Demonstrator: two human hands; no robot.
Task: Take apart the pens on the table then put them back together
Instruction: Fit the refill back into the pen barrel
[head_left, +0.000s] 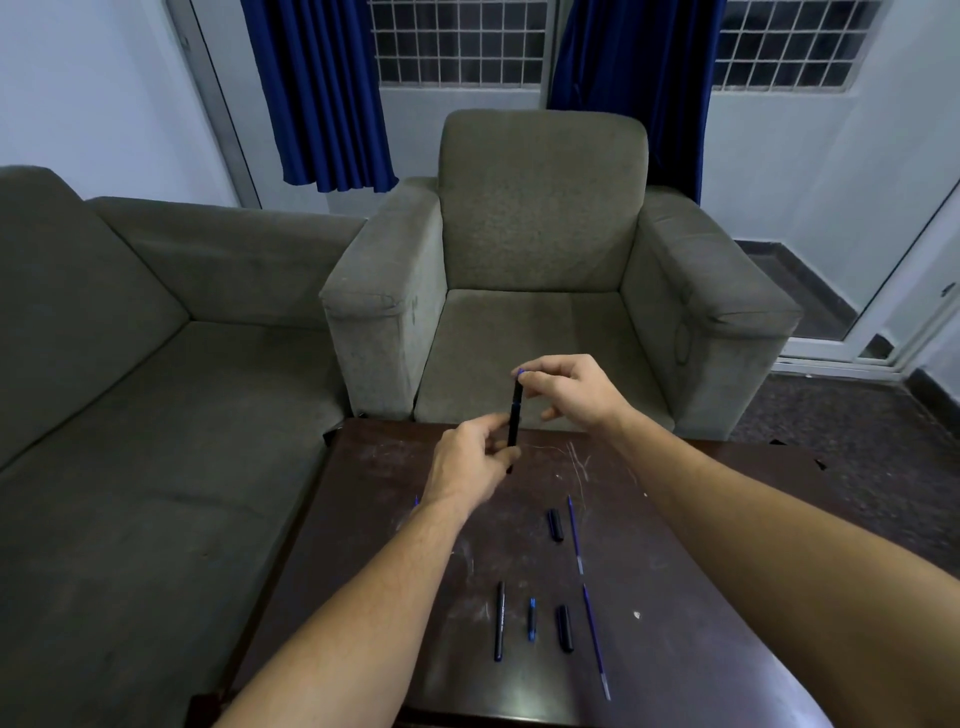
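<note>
Far left, we see a grey sofa running along the left edge of the dark, scratched tabletop. Behind the sofa a blue curtain hangs beside a barred window. A grey armchair faces us just beyond the tabletop's far edge, with a second blue curtain behind its right shoulder and a glass door further right. Both forearms reach across the tabletop and hide part of it; a small blue tip shows beside the left wrist (we cannot tell what it belongs to).

The left hand pinches the lower part of a black pen between thumb and curled fingers, holding it upright in the air over the tabletop's far edge. The right hand meets it from above, its thumb and forefinger pinching the pen's blue top end, the other fingers loosely curled away from the pen.

Between the forearms, loose parts lie apart from one another on the tabletop. A long black barrel lies leftmost, then a small blue piece, then a stubby black cap. Further back lies another black cap, with a thin blue refill just to its right. A second refill runs from there toward the near edge.
</note>
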